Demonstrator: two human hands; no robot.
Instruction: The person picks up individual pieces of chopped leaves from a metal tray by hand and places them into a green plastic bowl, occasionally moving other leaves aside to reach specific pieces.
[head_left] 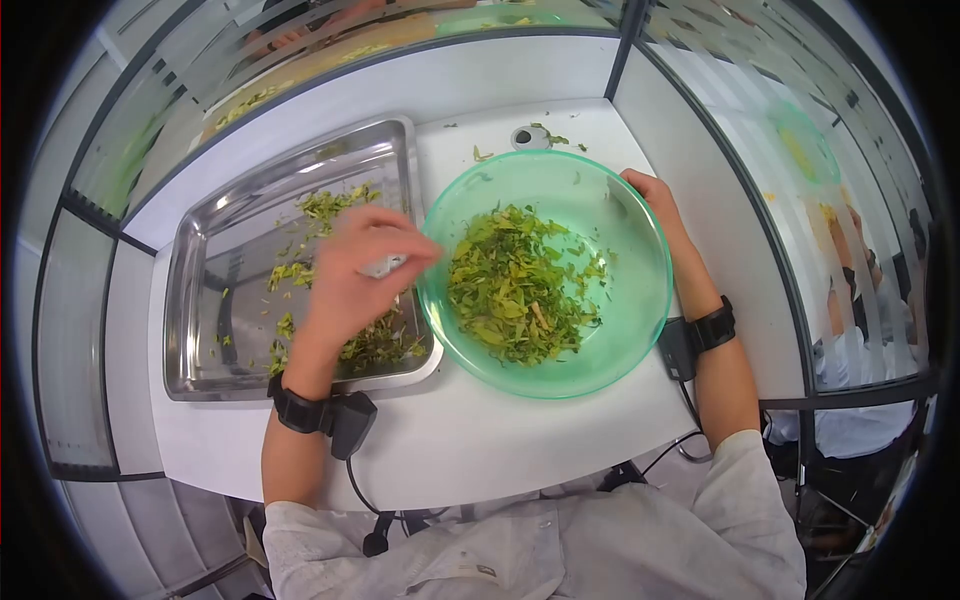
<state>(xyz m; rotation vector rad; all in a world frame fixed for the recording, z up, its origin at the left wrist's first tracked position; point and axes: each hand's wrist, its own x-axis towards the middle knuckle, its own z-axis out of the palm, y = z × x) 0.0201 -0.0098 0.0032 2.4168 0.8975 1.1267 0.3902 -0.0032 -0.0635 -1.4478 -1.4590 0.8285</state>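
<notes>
A translucent green bowl (628, 335) stands on the table, with a heap of chopped green and yellowish leaves (515, 285) in it. My right hand (655, 205) grips the bowl's far right rim, its fingers partly hidden behind the rim. Over the right side of a metal tray (190, 330), my left hand (365, 265) is raised, somewhat smeared by motion. Its thumb and forefinger come together in a pinch near the bowl's left rim; whatever they hold cannot be made out. Loose leaf scraps (385, 345) lie scattered in the tray, partly covered by this hand and forearm.
A few leaf bits (482, 155) lie on the white table (480, 445) behind the bowl, near a round cable hole (530, 137). Partition walls with glass panels enclose the back and sides. Black wrist devices (350, 420) with cables are strapped to both forearms.
</notes>
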